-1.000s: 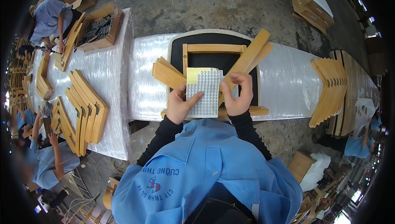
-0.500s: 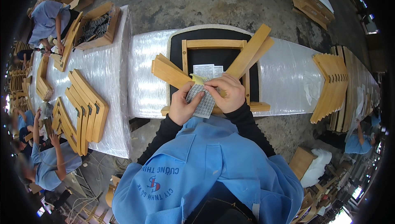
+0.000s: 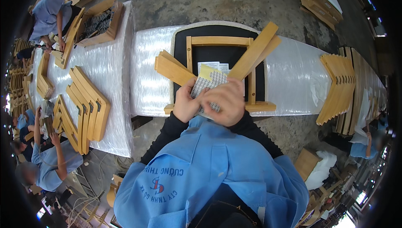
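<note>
The left hand point(image 3: 186, 102) pinches a dotted sheet point(image 3: 210, 80); the right hand point(image 3: 228, 102) curls, grip unclear; beyond the fingers point(image 3: 210, 100), smooth wooden bars point(image 3: 255, 51).

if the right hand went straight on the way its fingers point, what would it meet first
Probably the patterned sheet held in the left hand, with that hand close beyond it; the right hand is blurred, so whether its fingers touch the sheet is unclear.

Between the hands point(image 3: 186, 103) is a paper sheet point(image 3: 211, 79), matt yellow where bare. Just beyond them, smooth, lightly sheened wooden bars point(image 3: 254, 52) lie over a dull black cloth panel point(image 3: 217, 54). To either side, the bench point(image 3: 153, 68) shows glossy, wrinkled clear plastic; farther off, the floor point(image 3: 201, 3) looks rough.
</note>
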`<state>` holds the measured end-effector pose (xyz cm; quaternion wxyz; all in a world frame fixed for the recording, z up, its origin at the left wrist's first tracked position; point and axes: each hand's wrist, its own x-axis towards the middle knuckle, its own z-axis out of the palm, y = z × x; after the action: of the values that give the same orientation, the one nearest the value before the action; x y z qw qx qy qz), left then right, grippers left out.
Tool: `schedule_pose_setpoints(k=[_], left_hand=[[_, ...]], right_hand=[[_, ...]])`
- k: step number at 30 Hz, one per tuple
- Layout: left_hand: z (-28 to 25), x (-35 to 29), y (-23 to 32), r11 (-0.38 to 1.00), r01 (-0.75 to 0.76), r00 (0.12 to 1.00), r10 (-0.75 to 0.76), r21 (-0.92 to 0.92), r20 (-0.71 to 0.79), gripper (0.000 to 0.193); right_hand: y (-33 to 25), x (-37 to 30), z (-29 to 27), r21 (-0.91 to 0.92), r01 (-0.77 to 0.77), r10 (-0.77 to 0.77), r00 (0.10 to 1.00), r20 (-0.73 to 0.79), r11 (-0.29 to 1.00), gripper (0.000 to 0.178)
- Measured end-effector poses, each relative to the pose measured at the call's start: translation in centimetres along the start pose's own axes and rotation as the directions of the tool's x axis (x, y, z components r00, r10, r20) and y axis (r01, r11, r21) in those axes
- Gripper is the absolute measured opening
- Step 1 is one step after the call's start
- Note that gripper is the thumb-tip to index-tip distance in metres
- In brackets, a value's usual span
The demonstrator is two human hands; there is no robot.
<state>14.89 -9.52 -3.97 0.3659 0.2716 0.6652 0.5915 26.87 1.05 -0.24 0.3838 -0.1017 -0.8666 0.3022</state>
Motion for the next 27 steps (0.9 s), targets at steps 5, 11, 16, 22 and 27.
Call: schedule_pose_setpoints(k=[5,11,16,22,27], left_hand=[[-0.9,0.3,0.3,0.996,0.016,0.999,-0.019,-0.089,-0.033,0.026],[-2.0,-0.1,-0.1,1.000,0.011,0.998,-0.013,-0.025,-0.069,0.028],[-5.3,-0.9,-2.0,0.999,0.028,0.982,-0.024,0.017,-0.186,0.027],[-8.9,-4.6,-3.9,0.995,0.075,0.900,-0.095,-0.062,-0.426,0.029],[-11.6,-9.2,-6.0,0.988,0.112,0.781,-0.154,-0.106,-0.605,0.026]], right_hand=[[0.3,-0.2,0.0,0.166,-0.013,-0.010,0.990,0.140,0.986,0.021],[1.0,1.6,1.7,0.190,-0.024,-0.018,0.976,0.219,0.981,0.016],[2.1,5.6,5.5,0.257,0.053,-0.148,0.919,0.366,0.965,0.011],[8.7,15.0,19.4,0.080,0.240,-0.214,0.609,0.764,0.967,0.011],[10.8,16.2,27.8,0.025,0.309,-0.068,0.129,0.989,0.951,0.014]])
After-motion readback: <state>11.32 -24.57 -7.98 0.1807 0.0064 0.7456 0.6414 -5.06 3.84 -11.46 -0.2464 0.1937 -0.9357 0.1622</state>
